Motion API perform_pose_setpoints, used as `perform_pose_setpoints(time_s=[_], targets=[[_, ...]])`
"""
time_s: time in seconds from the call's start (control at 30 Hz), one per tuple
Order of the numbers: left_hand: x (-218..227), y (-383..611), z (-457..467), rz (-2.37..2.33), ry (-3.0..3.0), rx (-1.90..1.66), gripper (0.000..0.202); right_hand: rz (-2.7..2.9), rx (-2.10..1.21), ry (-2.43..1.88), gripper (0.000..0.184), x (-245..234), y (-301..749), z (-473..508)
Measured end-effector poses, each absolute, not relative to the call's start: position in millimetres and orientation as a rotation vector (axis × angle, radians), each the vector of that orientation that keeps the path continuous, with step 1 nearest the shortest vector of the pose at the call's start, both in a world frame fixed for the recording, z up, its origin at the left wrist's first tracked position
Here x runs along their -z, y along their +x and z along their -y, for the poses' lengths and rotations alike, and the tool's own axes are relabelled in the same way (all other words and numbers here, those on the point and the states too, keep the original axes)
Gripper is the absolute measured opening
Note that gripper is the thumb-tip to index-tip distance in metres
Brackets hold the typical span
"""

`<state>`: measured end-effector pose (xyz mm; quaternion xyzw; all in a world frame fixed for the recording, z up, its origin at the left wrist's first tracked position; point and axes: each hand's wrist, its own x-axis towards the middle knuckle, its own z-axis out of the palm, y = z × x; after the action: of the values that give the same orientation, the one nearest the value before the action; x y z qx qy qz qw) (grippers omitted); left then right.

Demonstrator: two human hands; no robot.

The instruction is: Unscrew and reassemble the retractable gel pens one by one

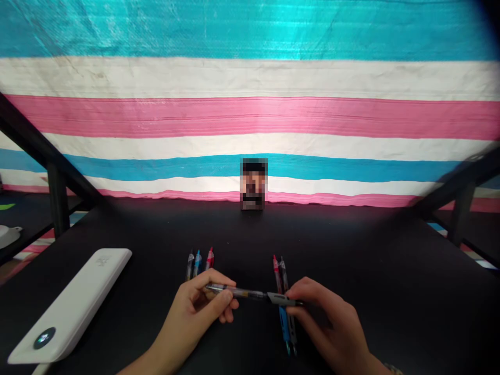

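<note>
My left hand [201, 307] pinches the clear barrel of a pen [238, 292] held level above the black table [351, 250]. My right hand [324, 317] pinches the grey end of the same pen [282, 299]. Three pens [198, 263] with black, blue and red tips lie side by side just beyond my left hand. A second group of pens [281, 276], red, dark and blue, lies under and beyond my right hand.
A white power bank [74, 307] lies at the table's left front. A striped cyan, white and pink sheet [250, 114] hangs behind. A small blurred picture [253, 183] stands at the far table edge. Dark metal frame bars [54, 198] flank both sides.
</note>
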<state>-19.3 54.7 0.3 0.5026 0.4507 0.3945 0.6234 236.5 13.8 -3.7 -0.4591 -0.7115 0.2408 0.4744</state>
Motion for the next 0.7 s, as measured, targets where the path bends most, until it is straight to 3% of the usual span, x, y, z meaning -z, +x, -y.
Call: perform_pose_setpoints(time_s=[0.1, 0.27, 0.37, 0.47, 0.6, 0.7], targets=[[1, -19, -54, -1.011, 1.152, -0.898, 0.025, 1.766, -0.559, -1.192, 0.004, 2, 238, -15], [-1, -17, -49, -1.011, 1.137, -0.900, 0.024, 1.815, -0.595, -1.221, 0.034, 0, 240, -16], [-2, -18, -50, -1.053, 1.144, -0.926, 0.024, 1.788, -0.670, -1.228, 0.011, 6, 239, -15], [-1, -20, -53, -1.071, 1.152, -0.930, 0.026, 1.759, -0.659, -1.253, 0.028, 13, 237, -14], [1, -21, -54, -1.045, 1.145, -0.921, 0.027, 1.778, -0.611, -1.287, 0.006, 11, 238, -14], [2, -20, -53, -1.035, 1.147, -0.917, 0.027, 1.857, -0.686, -1.245, 0.019, 4, 239, -16]])
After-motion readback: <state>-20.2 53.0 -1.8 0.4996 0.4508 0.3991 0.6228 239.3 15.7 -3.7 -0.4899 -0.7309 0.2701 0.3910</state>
